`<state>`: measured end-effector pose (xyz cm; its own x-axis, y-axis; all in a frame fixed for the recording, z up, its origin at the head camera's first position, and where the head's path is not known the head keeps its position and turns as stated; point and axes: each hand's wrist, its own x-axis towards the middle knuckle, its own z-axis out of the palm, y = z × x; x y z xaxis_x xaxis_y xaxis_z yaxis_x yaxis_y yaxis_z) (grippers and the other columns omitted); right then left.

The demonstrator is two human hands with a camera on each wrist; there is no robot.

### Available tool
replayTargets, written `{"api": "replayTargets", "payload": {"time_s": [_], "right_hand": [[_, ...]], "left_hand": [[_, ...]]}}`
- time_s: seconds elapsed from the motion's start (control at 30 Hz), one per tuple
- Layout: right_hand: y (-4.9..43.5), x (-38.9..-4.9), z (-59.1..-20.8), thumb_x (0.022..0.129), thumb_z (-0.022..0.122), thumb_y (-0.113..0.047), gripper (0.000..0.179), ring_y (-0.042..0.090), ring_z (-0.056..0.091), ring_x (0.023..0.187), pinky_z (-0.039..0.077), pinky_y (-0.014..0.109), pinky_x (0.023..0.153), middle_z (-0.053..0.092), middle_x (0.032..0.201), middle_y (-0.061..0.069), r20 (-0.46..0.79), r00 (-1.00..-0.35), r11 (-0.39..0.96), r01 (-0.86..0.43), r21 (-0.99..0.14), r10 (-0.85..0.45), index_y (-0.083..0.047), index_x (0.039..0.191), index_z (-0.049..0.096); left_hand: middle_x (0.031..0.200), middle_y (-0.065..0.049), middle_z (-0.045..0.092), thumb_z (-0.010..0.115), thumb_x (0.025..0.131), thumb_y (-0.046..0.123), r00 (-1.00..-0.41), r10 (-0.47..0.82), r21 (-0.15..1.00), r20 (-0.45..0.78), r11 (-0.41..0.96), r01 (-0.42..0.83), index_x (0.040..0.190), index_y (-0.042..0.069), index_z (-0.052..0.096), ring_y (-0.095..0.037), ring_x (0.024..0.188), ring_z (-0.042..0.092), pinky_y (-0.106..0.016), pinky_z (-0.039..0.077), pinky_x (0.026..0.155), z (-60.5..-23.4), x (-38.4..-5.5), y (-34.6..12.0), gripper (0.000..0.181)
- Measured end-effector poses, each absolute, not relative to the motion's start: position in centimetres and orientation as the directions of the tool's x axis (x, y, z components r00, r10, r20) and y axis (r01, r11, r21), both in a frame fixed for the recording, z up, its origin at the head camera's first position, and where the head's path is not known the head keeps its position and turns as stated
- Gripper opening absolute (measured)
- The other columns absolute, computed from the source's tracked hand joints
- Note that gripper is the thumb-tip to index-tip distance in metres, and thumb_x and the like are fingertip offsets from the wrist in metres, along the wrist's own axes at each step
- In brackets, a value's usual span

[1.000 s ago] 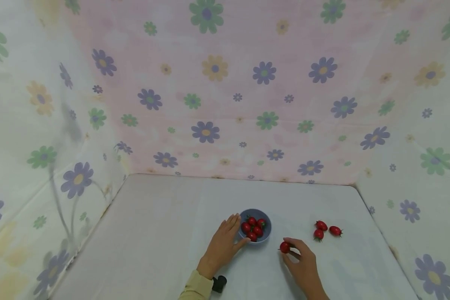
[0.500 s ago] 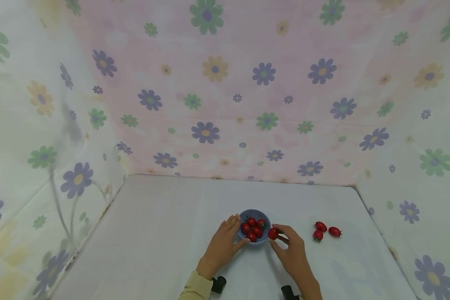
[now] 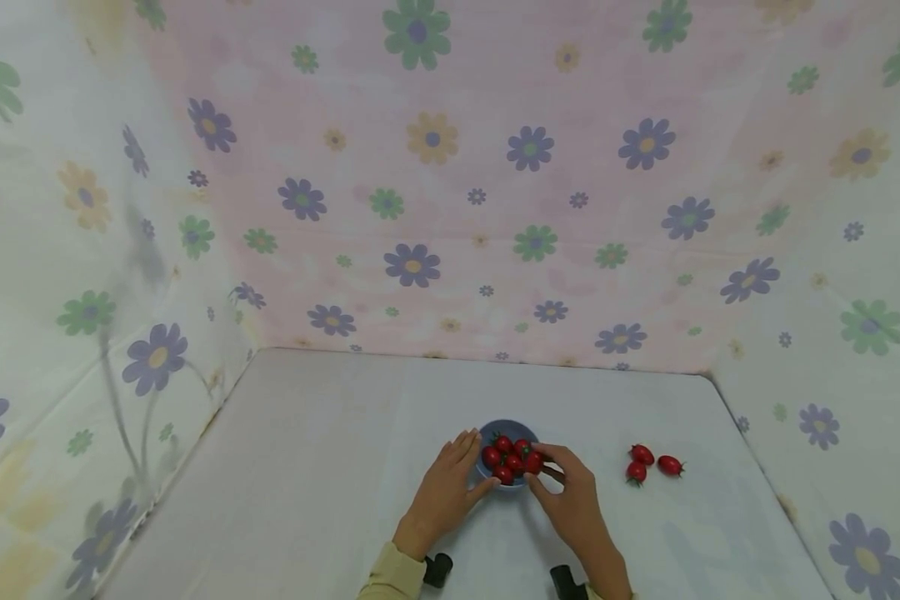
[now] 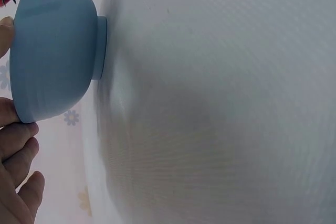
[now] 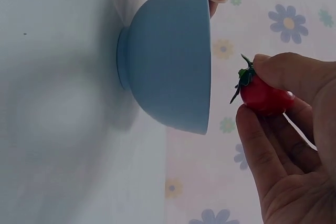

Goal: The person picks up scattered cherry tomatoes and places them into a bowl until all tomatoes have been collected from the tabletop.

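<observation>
Pinching a small red tomato (image 5: 265,96) by its sides, leafy end down, the right hand (image 3: 576,497) holds it above the blue bowl (image 5: 170,59), likely so it clears the rim. The left hand (image 3: 442,490) rests with fingers spread against the bowl, probably to steady it. The bowl stands roughly midway between the tabletop's (image 3: 330,450) left and right edges, with more tomatoes (image 3: 491,456) inside; three loose tomatoes (image 3: 671,465) lie grouped nearer the right edge.
</observation>
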<state>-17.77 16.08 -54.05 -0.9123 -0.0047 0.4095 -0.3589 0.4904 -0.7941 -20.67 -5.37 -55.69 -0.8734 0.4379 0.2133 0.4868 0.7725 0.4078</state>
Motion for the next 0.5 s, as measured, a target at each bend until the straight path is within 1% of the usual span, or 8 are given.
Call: {"api": "replayTargets", "payload": {"time_s": [0.23, 0.5], "right_hand": [[15.66, -18.05, -53.63, 0.079, 0.082, 0.01, 0.048, 0.027, 0.07, 0.106, 0.061, 0.03, 0.085, 0.07, 0.116, 0.012, 0.448, -0.894, 0.481, -0.402, -0.779, -0.021, 0.001, 0.124, 0.067], [15.13, -18.23, -53.62, 0.079, 0.083, 0.008, 0.048, 0.027, 0.07, 0.107, 0.061, 0.033, 0.085, 0.07, 0.117, 0.01, 0.429, -0.903, 0.486, -0.386, -0.784, -0.025, 0.0, 0.124, 0.068]], "left_hand": [[0.158, -0.016, 0.044, 0.058, 0.1, 0.052, -0.874, 0.435, 0.411, 0.219, 0.771, 0.487, 0.151, -0.002, 0.045, -0.031, 0.149, 0.038, -0.05, 0.033, 0.121, -55.72, -20.69, -5.35, 0.076], [0.158, -0.015, 0.044, 0.059, 0.1, 0.051, -0.88, 0.428, 0.403, 0.206, 0.782, 0.475, 0.151, -0.001, 0.045, -0.03, 0.149, 0.038, -0.049, 0.033, 0.121, -55.64, -20.59, -5.34, 0.075]]}}
